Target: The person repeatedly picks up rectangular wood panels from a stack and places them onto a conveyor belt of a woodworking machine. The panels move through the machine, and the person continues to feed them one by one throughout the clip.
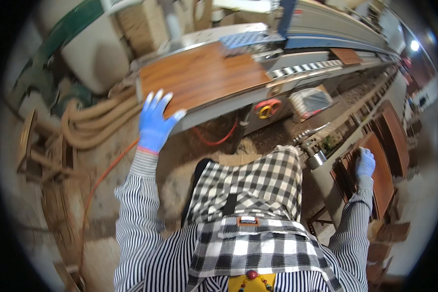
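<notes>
My left hand (154,124), in a blue glove with white fingertips, lies with spread fingers on the near left corner of a wood-grain board (204,78). That board rests flat on the machine's grey table. To the right, my right hand (365,164), gloved the same way, has its fingers curled over the upper edge of a reddish-brown board (380,177). This board leans upright in a row with several similar ones; the underside of the grip is hidden.
A long machine bed (321,73) runs to the far right, with a blue-and-white sheet (250,39) behind the board. Red and yellow emergency button (266,110) sits on its front. Ribbed hoses (90,129), a wooden stool (41,151) and an orange air line (102,177) lie at left.
</notes>
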The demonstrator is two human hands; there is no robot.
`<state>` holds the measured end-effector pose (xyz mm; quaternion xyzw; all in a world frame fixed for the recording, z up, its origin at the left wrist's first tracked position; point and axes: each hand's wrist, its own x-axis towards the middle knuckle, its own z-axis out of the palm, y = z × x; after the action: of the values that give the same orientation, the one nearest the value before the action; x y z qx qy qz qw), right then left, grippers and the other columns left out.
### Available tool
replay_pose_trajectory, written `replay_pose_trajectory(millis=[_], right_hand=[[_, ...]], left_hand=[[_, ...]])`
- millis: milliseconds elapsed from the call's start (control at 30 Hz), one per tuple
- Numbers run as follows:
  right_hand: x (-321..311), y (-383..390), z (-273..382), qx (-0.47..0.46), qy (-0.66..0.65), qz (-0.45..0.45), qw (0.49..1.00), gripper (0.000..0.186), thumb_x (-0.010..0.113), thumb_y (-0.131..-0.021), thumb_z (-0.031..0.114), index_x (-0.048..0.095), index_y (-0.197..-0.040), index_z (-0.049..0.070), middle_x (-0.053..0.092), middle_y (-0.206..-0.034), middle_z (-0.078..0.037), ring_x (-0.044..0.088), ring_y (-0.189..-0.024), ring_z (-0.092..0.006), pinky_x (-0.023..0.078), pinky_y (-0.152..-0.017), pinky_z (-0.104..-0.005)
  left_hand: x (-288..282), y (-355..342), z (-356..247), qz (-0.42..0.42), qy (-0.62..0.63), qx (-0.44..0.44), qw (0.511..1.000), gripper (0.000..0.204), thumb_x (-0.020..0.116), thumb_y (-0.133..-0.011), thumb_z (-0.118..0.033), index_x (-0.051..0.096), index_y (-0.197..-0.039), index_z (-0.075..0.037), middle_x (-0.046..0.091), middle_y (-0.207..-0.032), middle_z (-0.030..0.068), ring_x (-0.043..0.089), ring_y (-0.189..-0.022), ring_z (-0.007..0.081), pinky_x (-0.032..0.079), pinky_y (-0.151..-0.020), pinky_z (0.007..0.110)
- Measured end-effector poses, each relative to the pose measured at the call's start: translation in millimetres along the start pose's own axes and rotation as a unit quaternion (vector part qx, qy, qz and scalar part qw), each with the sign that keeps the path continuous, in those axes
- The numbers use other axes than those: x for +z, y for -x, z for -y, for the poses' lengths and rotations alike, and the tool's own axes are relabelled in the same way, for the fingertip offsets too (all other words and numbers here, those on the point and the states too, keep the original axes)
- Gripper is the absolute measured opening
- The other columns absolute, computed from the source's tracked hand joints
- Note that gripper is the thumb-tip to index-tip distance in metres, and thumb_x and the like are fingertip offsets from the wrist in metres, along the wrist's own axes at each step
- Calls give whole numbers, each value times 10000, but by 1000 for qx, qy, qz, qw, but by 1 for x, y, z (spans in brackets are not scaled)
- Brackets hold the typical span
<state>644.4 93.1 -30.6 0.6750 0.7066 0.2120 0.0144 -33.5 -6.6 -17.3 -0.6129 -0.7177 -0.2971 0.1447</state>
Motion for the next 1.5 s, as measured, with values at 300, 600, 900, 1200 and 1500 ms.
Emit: replay_pose_trajectory(millis=[300, 600, 900, 1200, 1500], right_hand=[[5, 34, 22, 69, 18, -8, 997, 160, 603, -793, 142, 594, -952, 128, 587, -934, -87, 586, -903, -258, 472, -758, -399], [-30, 37, 5, 79, -65, -98, 990, 508, 654, -785, 118, 524, -1276, 134, 487, -1328, -104, 469, -1190, -302, 382, -1003, -415], [-11, 25, -15, 18, -61, -2, 998, 437, 661, -725, 80, 579, -1149, 147, 576, -1186, -77, 551, -1015, -294, 479, -851, -399], [23, 119, 52, 194, -378, -116, 898, 267, 683, -822, 288, 641, -998, 91, 640, -869, -58, 598, -783, -209, 481, -710, -344], [58, 117, -34, 494, -801, -207, 268, 335, 588, -908, 412, 523, -837, 92, 560, -633, -33, 462, -477, -114, 397, -434, -233]], left_hand=[[-28, 0, -4, 68, 30, -10, 997, 550, 725, -801, -297, 556, -1272, -68, 425, -1413, 191, 341, -1333, 372, 313, -1086, 434], [-43, 21, 7, 59, 1, -98, 993, 583, 691, -834, -340, 514, -1324, -78, 385, -1438, 209, 335, -1332, 384, 296, -1093, 447], [-41, 29, 15, 47, 58, -93, 993, 545, 676, -852, -280, 512, -1321, -57, 413, -1427, 186, 363, -1323, 350, 287, -1101, 423], [-43, 25, 15, 45, 106, -106, 988, 508, 682, -848, -198, 528, -1310, -55, 426, -1426, 164, 365, -1331, 323, 280, -1106, 408], [-53, 24, 13, 60, 145, -104, 982, 463, 658, -862, -162, 543, -1292, -35, 477, -1384, 157, 373, -1331, 299, 277, -1108, 396]])
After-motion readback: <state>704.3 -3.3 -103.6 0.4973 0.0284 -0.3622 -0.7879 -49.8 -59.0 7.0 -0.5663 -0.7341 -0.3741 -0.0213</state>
